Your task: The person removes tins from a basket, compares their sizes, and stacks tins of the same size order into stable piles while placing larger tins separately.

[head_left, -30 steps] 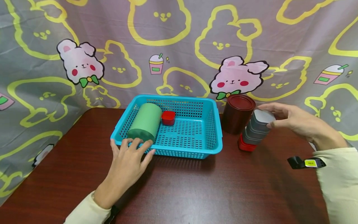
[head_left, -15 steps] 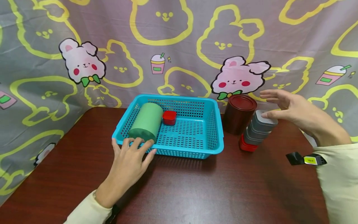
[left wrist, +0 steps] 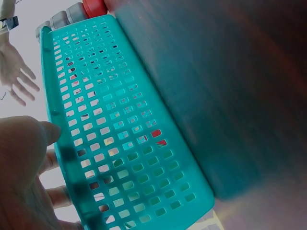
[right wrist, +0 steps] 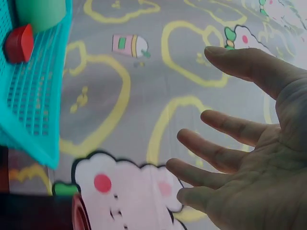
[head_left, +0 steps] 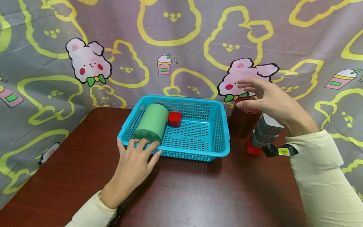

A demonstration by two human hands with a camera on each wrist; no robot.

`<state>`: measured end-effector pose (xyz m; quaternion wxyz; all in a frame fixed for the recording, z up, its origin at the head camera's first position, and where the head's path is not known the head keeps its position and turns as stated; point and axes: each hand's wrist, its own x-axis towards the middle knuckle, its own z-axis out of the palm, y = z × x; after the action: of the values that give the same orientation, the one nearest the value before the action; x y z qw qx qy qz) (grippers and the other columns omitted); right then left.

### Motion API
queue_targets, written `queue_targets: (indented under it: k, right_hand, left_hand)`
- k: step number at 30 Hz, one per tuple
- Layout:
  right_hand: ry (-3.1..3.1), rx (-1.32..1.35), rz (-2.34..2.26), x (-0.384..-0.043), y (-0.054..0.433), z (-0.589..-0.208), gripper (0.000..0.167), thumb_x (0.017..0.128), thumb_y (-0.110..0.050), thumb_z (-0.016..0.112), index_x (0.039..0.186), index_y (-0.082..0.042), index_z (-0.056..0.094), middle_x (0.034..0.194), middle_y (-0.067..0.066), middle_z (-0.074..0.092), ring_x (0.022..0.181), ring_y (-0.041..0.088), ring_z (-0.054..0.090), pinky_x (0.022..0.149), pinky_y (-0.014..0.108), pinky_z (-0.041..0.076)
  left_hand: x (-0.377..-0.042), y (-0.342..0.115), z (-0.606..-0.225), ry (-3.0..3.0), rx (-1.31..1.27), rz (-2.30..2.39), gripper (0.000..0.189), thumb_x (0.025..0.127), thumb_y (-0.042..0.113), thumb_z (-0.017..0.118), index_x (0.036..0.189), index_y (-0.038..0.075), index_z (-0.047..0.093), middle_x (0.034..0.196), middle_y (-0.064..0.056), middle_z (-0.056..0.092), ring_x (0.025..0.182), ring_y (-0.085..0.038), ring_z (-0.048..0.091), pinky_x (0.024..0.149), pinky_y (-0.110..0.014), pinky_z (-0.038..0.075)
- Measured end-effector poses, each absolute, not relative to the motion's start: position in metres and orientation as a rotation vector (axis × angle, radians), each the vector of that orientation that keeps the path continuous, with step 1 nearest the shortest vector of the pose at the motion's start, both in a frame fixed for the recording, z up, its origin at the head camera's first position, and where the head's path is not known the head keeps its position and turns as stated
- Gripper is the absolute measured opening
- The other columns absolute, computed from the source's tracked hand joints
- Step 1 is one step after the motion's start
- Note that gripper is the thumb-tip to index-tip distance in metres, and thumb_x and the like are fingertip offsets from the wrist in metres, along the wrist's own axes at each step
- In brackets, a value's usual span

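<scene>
My left hand (head_left: 135,164) grips the front rim of a blue plastic basket (head_left: 195,153), thumb outside and fingers over the edge. Inside the basket a green cylinder (head_left: 153,121) lies on its side, next to a small red box (head_left: 175,119). My right hand (head_left: 269,99) holds nothing; its fingers are spread in the right wrist view. It hovers over a dark red lidded canister (head_left: 244,121), hiding part of the lid. Beside the canister, several grey boxes (head_left: 265,134) are stacked on a red box (head_left: 253,148), partly behind the right wrist.
A brown wooden table (head_left: 198,192) carries everything. Right behind the basket and canister hangs a grey curtain (head_left: 181,85) with yellow outlines and bunny prints, which also runs along the left side.
My right hand has let go of the top of the grey stack, risen and moved left over the canister. The left hand keeps its hold on the basket rim.
</scene>
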<state>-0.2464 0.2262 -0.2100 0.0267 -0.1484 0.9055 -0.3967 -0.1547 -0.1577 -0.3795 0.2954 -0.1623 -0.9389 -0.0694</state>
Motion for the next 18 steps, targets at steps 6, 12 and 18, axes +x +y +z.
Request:
queue_targets:
  k: [6, 12, 18]
  right_hand:
    - [2.741, -0.511, -1.313, -0.258, 0.195, -0.213, 0.071, 0.094, -0.027, 0.079, 0.157, -0.021, 0.047, 0.162, 0.004, 0.047, 0.153, 0.028, 0.039, 0.119, 0.056, 0.040]
    - [2.665, -0.583, -1.382, -0.279, 0.164, -0.226, 0.068, 0.094, -0.023, 0.076, 0.155, -0.016, 0.048, 0.161, 0.009, 0.047, 0.153, 0.032, 0.039, 0.117, 0.061, 0.040]
    - [2.617, -0.664, -1.448, -0.301, 0.141, -0.245, 0.064, 0.095, -0.022, 0.075, 0.153, -0.015, 0.050, 0.160, 0.009, 0.049, 0.152, 0.031, 0.040, 0.121, 0.061, 0.036]
  left_hand:
    - [-0.155, -0.158, -0.379, -2.507, -0.426, -0.166, 0.030, 0.098, 0.039, 0.073, 0.120, 0.019, 0.076, 0.107, -0.012, 0.072, 0.106, -0.047, 0.063, 0.098, -0.089, 0.028]
    - [-0.155, -0.157, -0.379, -2.513, -0.426, -0.174, 0.031, 0.098, 0.040, 0.073, 0.121, 0.019, 0.075, 0.107, -0.012, 0.072, 0.107, -0.046, 0.063, 0.098, -0.089, 0.028]
    - [-0.156, -0.157, -0.380, -2.506, -0.429, -0.189, 0.030, 0.098, 0.040, 0.072, 0.120, 0.020, 0.075, 0.106, -0.012, 0.072, 0.106, -0.047, 0.063, 0.099, -0.090, 0.026]
